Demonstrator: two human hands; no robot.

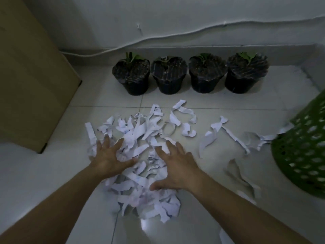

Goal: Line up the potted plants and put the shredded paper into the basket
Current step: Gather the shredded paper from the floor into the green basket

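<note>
Just shredded paper point(140, 180) under splayed hands

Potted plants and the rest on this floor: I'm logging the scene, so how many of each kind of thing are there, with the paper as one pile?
Potted plants: 4
Green basket: 1
Shredded paper pile: 1
Cardboard box: 1
Total: 7

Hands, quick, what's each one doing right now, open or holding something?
Left hand: open, fingers spread, pressed flat on the shredded paper, holding nothing.
Right hand: open, fingers spread on the same pile, nothing gripped.
</note>
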